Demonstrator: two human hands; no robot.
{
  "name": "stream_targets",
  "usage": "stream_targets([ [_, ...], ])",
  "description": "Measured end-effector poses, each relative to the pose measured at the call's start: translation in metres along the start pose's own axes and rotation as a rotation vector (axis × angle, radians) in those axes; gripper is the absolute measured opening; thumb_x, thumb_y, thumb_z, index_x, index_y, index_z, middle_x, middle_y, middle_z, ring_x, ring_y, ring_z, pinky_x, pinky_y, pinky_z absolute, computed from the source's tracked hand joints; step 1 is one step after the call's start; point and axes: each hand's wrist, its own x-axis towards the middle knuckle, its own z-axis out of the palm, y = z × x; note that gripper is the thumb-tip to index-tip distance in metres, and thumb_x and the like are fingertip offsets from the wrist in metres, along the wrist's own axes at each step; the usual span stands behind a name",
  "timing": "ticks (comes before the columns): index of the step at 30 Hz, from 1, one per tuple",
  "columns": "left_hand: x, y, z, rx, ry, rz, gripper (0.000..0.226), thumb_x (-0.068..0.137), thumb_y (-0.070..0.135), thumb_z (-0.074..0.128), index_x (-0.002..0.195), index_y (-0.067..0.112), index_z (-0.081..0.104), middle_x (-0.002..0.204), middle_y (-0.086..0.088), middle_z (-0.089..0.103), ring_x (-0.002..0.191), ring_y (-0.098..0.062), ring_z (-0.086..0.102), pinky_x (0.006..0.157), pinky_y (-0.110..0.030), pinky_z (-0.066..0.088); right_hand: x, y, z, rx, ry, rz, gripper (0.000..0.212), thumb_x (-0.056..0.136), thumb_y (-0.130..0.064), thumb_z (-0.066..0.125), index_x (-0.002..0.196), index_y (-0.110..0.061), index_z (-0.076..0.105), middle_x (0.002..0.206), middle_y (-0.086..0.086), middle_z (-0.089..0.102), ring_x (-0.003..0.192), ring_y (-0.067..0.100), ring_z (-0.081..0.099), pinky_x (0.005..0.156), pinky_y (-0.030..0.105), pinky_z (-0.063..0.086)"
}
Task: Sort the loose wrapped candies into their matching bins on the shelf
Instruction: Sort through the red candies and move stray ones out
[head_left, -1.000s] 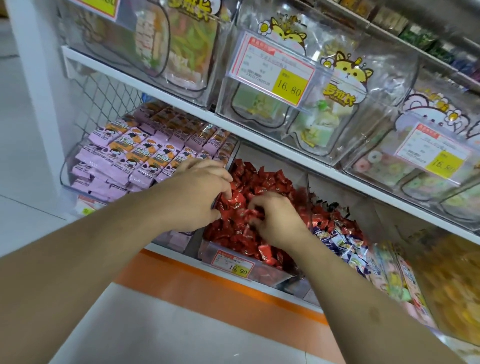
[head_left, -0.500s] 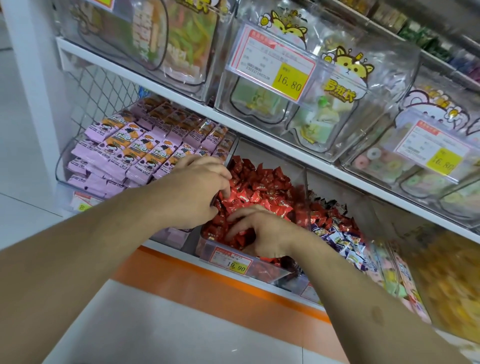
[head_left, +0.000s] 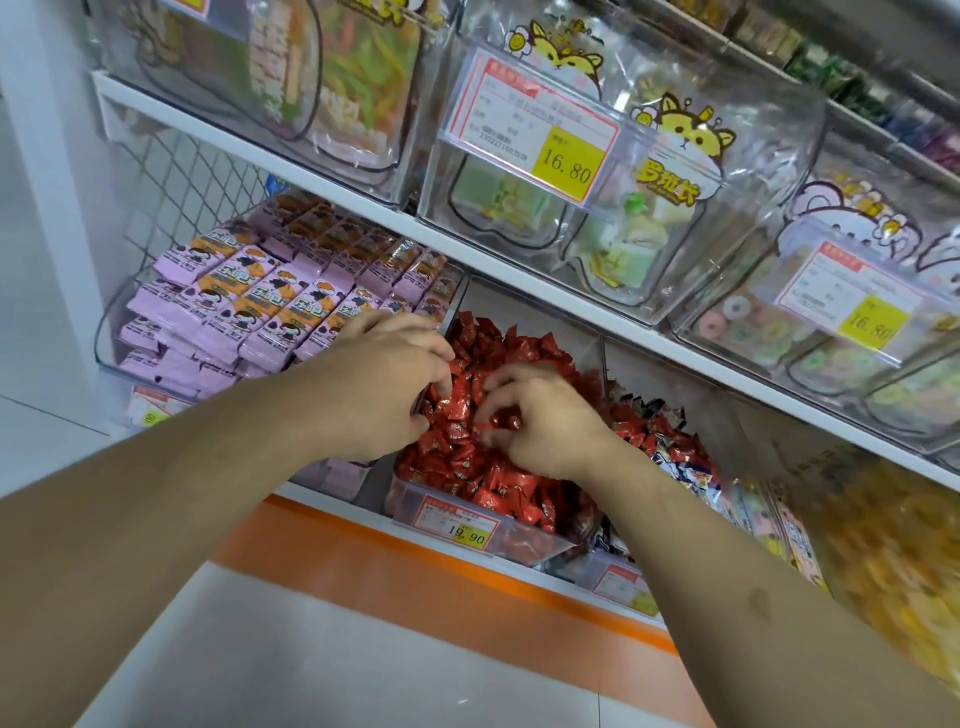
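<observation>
shelf bin (head_left: 483, 540): two hands, red candies (head_left: 498, 483).

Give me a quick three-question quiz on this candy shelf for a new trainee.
1. True or false: both hands are in the bin of red candies.
2. What price shows on that bin's tag?
A) 16.80
B) 19.90
C) 12.50
3. Which packs sit in the bin directly beside the left hand?

Key:
1. True; the right hand is there too, fingers among the wrappers.
2. B
3. The pink snack packs.
</observation>
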Motion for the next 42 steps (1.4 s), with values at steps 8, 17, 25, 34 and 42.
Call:
stream_targets([
  [8,0.000,0.003,0.001,0.019,-0.004,-0.008,0.027,0.090,0.033,0.069,0.115,0.043,0.068,0.149,0.028,0.041,0.150,-0.002,0.007,0.119,-0.034,-0.007,-0.012,-0.003,0.008,-0.364,-0.226,-0.139,0.042,0.073,-0.042,0.087,0.112,-0.041,0.073,0.148,-0.016,0.045,0.132,0.015,0.036,0.103,0.038,0.033],
  [17,0.001,0.000,0.003,0.026,0.018,-0.004,0.023,0.089,0.035,0.070,0.111,0.042,0.069,0.150,0.027,0.042,0.151,-0.003,0.008,0.121,-0.036,-0.006,-0.017,-0.004,-0.013,-0.032,-0.019,0.041,0.034,0.086,-0.033,0.082,0.119,-0.038,0.074,0.159,-0.015,0.039,0.145,0.014,0.040,0.120,0.035,0.035],
  [25,0.003,0.021,0.010,0.210,0.156,0.143,0.036,0.080,0.023,0.075,0.115,0.031,0.073,0.151,0.006,0.048,0.149,-0.017,0.026,0.124,-0.044,0.003,-0.106,0.014,-0.016,0.093,0.360,0.287,0.060,0.092,-0.030,0.075,0.146,-0.027,0.050,0.145,-0.010,0.052,0.136,0.011,0.045,0.113,0.016,0.027],
  [34,0.063,0.071,0.087,-0.098,-0.347,0.268,0.067,0.082,0.057,0.073,0.144,0.048,0.049,0.157,0.018,0.032,0.148,-0.013,0.021,0.123,-0.043,0.026,-0.122,0.027,0.005,0.318,0.392,0.238,0.048,0.091,-0.022,0.077,0.137,-0.021,0.064,0.148,-0.013,0.054,0.135,-0.011,0.035,0.110,-0.002,0.016],
  [42,0.082,0.060,0.094,0.095,-0.313,0.218,0.040,0.079,0.041,0.074,0.118,0.046,0.064,0.118,0.014,0.058,0.112,-0.017,0.047,0.094,-0.041,0.051,-0.126,0.035,0.009,0.400,0.383,0.180,0.043,0.096,-0.022,0.072,0.138,-0.027,0.063,0.149,-0.016,0.051,0.145,-0.005,0.033,0.113,0.001,0.016],
])
